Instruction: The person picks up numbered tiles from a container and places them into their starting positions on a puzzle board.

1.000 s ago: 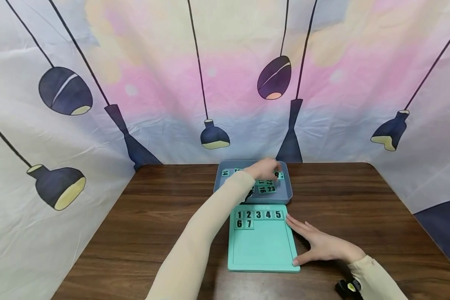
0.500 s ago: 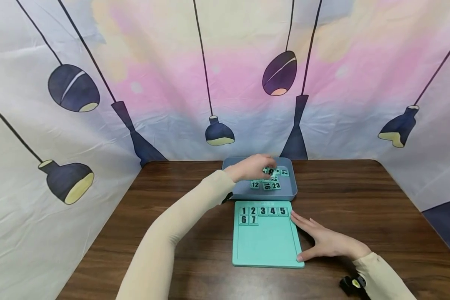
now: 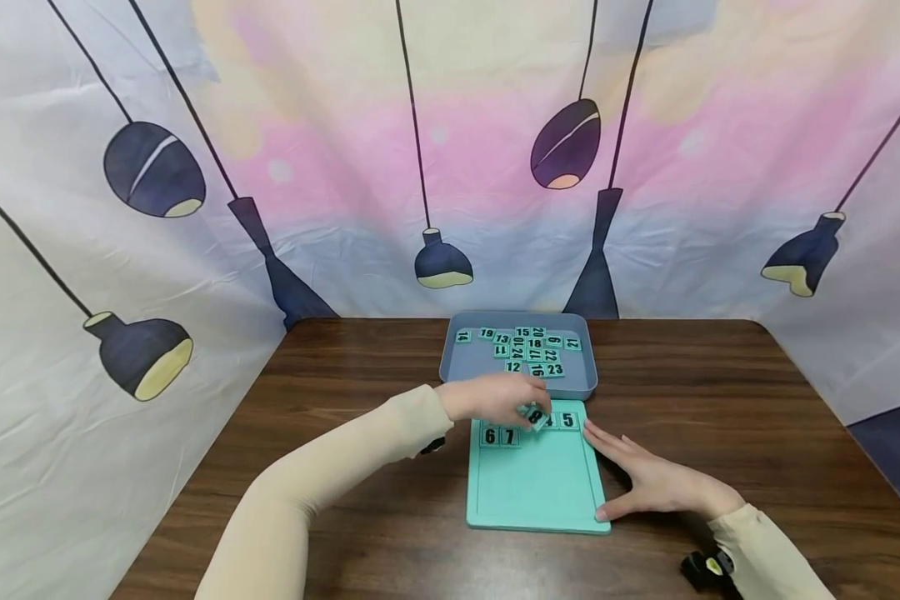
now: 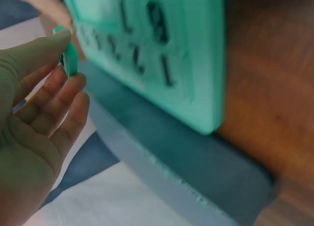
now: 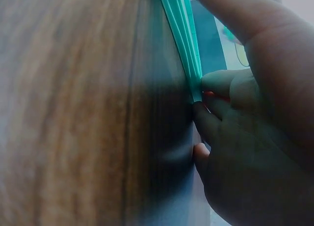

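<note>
A green tile numbered 8 (image 3: 536,417) is pinched between thumb and fingers of the left hand (image 3: 498,397), above the upper part of the green board (image 3: 536,492). In the left wrist view the left hand (image 4: 37,108) grips the small tile (image 4: 69,57) by its edges. Tiles 6 (image 3: 490,436) and 7 (image 3: 509,437) lie in the board's second row, 5 (image 3: 567,420) at the right of the top row; the left hand covers part of that row. Thumb and fingertips of the right hand (image 3: 656,487) touch the board's right edge, fingers spread.
Behind the board stands a grey-blue tray (image 3: 453,383) with several loose number tiles, among them 14 (image 3: 462,336) and 23 (image 3: 555,369). The brown wooden table (image 3: 345,358) reaches back to a patterned cloth (image 3: 345,167).
The left hand has moved from the tray toward the board, carrying the 8 tile. The right hand stays at the board's edge. The head view has shifted slightly.
</note>
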`<state>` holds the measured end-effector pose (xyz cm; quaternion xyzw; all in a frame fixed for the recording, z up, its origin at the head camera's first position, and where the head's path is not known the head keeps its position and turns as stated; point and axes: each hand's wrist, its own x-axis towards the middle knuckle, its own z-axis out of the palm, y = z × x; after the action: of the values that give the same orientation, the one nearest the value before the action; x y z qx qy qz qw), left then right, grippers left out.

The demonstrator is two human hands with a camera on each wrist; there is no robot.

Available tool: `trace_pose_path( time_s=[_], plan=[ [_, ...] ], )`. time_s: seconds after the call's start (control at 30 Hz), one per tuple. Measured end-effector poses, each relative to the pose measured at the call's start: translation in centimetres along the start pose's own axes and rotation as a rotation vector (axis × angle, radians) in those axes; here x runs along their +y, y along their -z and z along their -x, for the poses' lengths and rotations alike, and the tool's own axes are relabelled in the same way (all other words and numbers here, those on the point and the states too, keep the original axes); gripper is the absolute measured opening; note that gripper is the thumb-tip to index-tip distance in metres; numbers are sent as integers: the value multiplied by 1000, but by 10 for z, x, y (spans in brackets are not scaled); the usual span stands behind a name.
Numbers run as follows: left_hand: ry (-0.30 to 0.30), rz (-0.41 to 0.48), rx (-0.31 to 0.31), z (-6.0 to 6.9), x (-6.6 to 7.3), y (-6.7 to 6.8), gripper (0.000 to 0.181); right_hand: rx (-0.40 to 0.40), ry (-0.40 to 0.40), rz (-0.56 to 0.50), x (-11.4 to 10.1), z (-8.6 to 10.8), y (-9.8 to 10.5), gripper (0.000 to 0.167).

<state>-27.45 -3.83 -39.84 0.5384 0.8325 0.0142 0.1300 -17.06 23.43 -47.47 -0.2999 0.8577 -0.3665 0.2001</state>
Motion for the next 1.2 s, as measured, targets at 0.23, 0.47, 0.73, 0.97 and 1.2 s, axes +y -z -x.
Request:
trace_pose_path(
  time_s=[0.23,0.47,0.73,0.97,1.2],
  plan=[
    [-54,-21,-74,-2,7,-23,32,3,-1,13,2,-1,0,112],
    [-104,-3,-89,-8,9,-32,32,9,3,19,3,-1,0,113],
    [-44,-17,-42,-6,18,-36,37,6,-4,8,2,0,-1,112],
    [-125,-91,-20,-3,17,-38,26,17,-14,19,3,1,-2,112],
    [-158,-91,-14,-1,14,-37,32,16,3,16,0,0,0,112]
  ],
)
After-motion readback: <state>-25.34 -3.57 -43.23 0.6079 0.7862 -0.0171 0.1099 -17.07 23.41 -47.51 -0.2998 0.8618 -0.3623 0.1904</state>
